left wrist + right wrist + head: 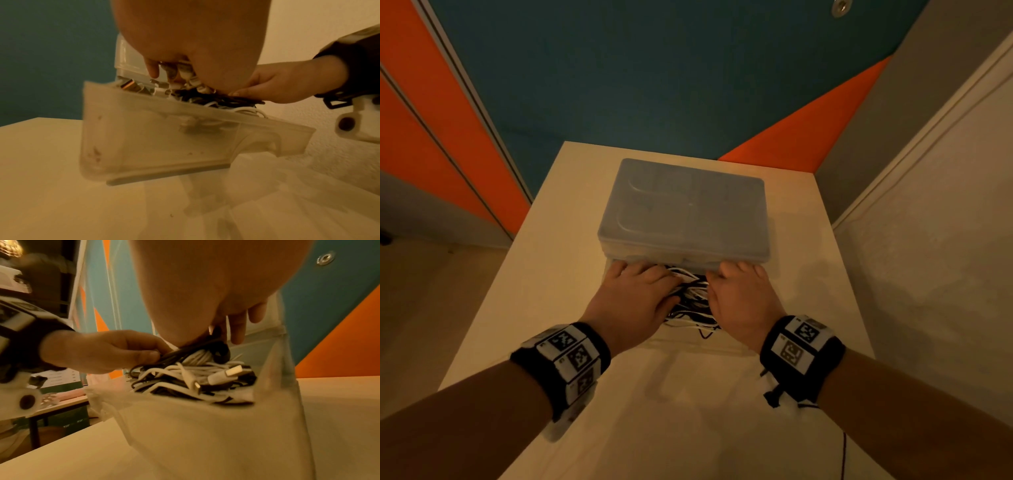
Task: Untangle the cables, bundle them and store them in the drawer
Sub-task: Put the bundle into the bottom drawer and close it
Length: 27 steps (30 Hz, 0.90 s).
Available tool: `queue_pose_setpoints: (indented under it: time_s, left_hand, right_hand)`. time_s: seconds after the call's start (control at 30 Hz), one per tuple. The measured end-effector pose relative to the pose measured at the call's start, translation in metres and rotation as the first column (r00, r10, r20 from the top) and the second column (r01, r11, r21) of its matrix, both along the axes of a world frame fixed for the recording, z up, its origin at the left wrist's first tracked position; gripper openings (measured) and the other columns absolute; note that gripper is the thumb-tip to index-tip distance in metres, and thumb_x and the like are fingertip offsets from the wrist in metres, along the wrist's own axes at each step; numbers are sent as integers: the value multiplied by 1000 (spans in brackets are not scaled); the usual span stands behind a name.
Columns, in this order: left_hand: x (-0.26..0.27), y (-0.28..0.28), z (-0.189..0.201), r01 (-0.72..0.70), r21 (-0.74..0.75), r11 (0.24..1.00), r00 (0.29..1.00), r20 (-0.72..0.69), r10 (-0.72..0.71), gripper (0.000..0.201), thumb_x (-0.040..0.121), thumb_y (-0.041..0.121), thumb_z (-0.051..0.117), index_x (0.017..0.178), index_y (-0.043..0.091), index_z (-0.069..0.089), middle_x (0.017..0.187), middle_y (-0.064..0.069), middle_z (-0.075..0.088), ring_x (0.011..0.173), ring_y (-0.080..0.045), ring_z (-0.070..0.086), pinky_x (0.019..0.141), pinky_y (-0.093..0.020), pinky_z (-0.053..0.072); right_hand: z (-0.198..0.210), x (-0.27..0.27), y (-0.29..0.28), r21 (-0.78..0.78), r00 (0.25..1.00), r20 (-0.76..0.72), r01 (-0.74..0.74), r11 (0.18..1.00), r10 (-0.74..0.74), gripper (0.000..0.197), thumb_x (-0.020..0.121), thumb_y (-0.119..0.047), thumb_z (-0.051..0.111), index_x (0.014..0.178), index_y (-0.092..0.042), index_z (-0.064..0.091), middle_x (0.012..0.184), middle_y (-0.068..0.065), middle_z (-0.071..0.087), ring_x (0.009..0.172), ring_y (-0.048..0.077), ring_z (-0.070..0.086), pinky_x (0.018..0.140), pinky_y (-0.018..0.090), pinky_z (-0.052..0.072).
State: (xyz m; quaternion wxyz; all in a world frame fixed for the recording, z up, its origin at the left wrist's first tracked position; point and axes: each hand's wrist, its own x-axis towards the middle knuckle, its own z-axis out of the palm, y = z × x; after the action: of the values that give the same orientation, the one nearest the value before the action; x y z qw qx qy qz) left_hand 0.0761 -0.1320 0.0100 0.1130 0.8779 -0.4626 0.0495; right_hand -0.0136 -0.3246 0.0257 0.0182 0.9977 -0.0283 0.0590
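Observation:
A tangle of black and white cables (691, 298) lies in the pulled-out translucent drawer (164, 146) of a plastic drawer box (685, 212). Both hands reach into the drawer from above. My left hand (640, 291) is on the left side of the pile; in the right wrist view its thumb and fingers pinch a black cable (170, 353). My right hand (739, 298) is on the right side, and a black cable loop (220, 350) runs up under its palm and fingers. White USB plugs (230, 373) show on top of the pile. The fingertips are partly hidden in the cables.
The box stands on a white table (534, 291) whose left and right edges are close. A grey wall (928, 240) rises at the right, blue and orange panels (654, 85) behind. A thin black cord (844, 452) hangs by my right wrist.

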Motion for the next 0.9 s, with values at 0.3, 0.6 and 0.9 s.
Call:
queue_pose_setpoints:
  time_s: [0.3, 0.6, 0.9]
  left_hand:
    - [0, -5, 2, -54, 38, 998, 999, -9, 54, 43, 92, 47, 36, 118, 31, 67, 115, 9, 63, 103, -27, 56, 85, -45, 44]
    - [2, -6, 3, 35, 49, 998, 999, -21, -34, 45, 95, 39, 36, 130, 26, 61, 113, 4, 68, 106, -26, 64, 88, -43, 51]
    - [-7, -6, 20, 40, 254, 966, 999, -18, -36, 99, 75, 90, 24, 144, 21, 47, 147, 5, 46, 134, -31, 38, 108, -54, 26]
  right_hand:
    - [9, -7, -4, 112, 978, -58, -194, 975, 202, 42, 90, -44, 45, 116, -18, 65, 115, -2, 63, 105, 22, 59, 87, 37, 46]
    - [-1, -15, -12, 118, 900, -386, -168, 979, 201, 125, 67, -90, 40, 153, -13, -9, 163, 4, 1, 150, 16, 4, 121, 36, -4]
    - [-3, -11, -6, -60, 939, -322, -146, 987, 119, 118, 58, -75, 53, 151, -10, 22, 157, 5, 25, 139, 33, 19, 113, 51, 19]
